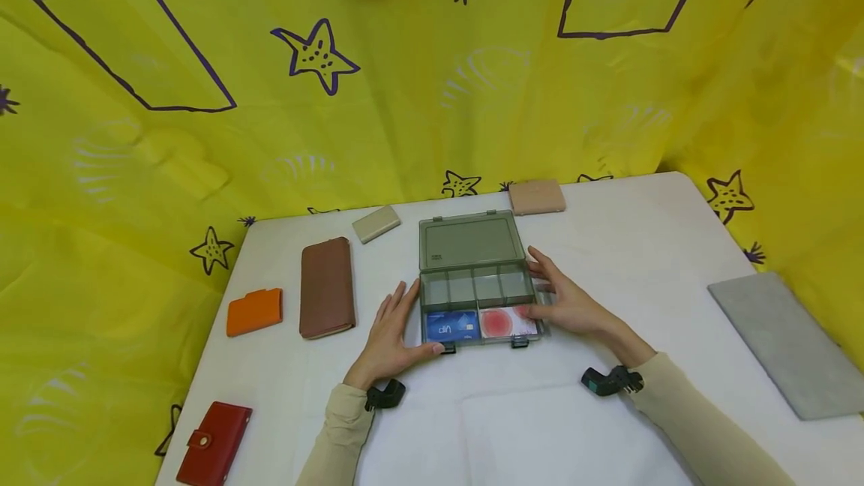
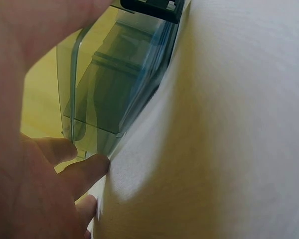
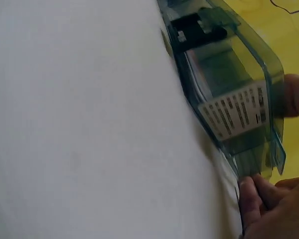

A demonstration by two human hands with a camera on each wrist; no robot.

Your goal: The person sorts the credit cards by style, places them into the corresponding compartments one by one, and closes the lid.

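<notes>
A translucent grey-green plastic organizer box (image 1: 447, 287) lies on the table, its lid (image 1: 472, 241) folded back. Its front compartments hold a blue VIP card (image 1: 452, 326) and a white card with red circles (image 1: 498, 322); the back compartments look empty. My left hand (image 1: 393, 337) is spread at the box's left side, fingertips against the wall and thumb by the front latch (image 1: 448, 349). On the right side, my right hand (image 1: 570, 304) holds the box's edge, thumb over the rim near the red-circle card. A printed label (image 3: 235, 112) shows through the wall in the right wrist view.
Left of the box lie a brown wallet (image 1: 327, 288), an orange card holder (image 1: 254, 312), a red wallet (image 1: 214, 444) and a beige case (image 1: 376, 224). Behind is a tan wallet (image 1: 536, 196); a grey flat board (image 1: 790, 343) lies far right. Yellow curtains (image 1: 405, 126) border the table.
</notes>
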